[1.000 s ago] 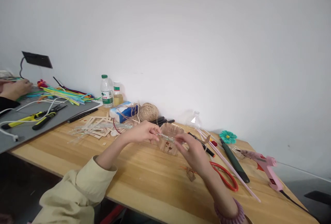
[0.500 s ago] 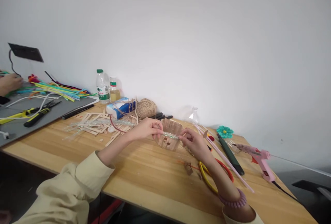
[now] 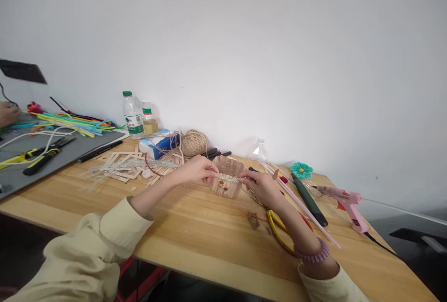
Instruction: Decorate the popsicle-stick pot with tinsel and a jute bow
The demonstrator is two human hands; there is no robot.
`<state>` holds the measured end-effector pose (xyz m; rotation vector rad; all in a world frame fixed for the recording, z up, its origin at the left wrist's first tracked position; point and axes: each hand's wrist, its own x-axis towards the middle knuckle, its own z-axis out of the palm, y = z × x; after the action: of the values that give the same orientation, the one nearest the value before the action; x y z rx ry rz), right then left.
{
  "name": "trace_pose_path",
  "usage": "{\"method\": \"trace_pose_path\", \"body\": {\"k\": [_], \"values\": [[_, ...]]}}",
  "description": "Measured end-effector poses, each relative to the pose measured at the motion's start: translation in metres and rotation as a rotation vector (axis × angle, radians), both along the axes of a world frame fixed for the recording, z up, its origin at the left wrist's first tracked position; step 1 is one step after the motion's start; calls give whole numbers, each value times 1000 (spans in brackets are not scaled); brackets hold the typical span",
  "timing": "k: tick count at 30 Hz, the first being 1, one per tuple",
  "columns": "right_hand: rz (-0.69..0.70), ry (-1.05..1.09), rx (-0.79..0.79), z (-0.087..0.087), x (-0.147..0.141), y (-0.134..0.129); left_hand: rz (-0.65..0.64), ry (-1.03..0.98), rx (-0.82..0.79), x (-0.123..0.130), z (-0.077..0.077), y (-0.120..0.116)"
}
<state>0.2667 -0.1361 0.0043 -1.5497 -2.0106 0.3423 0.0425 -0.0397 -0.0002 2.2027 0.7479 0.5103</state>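
Note:
A small box of upright wooden craft sticks point(image 3: 228, 166) with rounded tops stands on the table, brown dots on its front. Across its front rim lies a short, sparkly silver-white tinsel strip point(image 3: 228, 179). My left hand point(image 3: 201, 170) pinches the strip's left end. The right end is between the fingertips of my right hand point(image 3: 259, 185). Whether the strip touches the sticks along its whole length is hard to tell. Yellow-and-red-handled pliers point(image 3: 279, 234) lie partly hidden beneath my right forearm, beside a brown scrap point(image 3: 253, 220).
Loose craft sticks point(image 3: 120, 164), a twine ball point(image 3: 194, 143), a tissue pack point(image 3: 157, 144) and bottles point(image 3: 133, 116) are at left. A pink glue gun point(image 3: 349, 204), green cutter point(image 3: 310, 199) and teal flower point(image 3: 301, 170) lie right. Another person's hand point(image 3: 7, 113) is at far left.
The view has shifted slightly, moving the scene a little left and up. My right hand's fingers have flattened somewhat; both hands keep their hold on the tinsel strip at the box's front.

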Motion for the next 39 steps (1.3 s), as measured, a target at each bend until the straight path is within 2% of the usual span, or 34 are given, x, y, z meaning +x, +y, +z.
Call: {"method": "trace_pose_path", "body": {"k": [5, 9, 13, 19, 25, 33, 35, 39], "values": [[8, -18, -4, 5, 2, 1, 14, 11, 171, -1, 11, 0], [31, 18, -19, 12, 5, -1, -4, -44, 216, -1, 16, 3], [56, 94, -35, 23, 8, -4, -59, -118, 154, -1, 26, 1], [96, 172, -73, 38, 11, -10, -139, -195, -69, -2, 36, -11], [112, 218, -109, 41, 11, -18, -105, -230, -185, 0, 35, -22], [155, 245, -125, 50, 7, -33, -63, -289, -166, 1, 39, -32], [126, 213, -108, 53, 6, -38, -21, -298, -132, 2, 38, -34], [-38, 121, -18, 58, -1, -47, 111, -325, -42, 5, 36, -36]]}}
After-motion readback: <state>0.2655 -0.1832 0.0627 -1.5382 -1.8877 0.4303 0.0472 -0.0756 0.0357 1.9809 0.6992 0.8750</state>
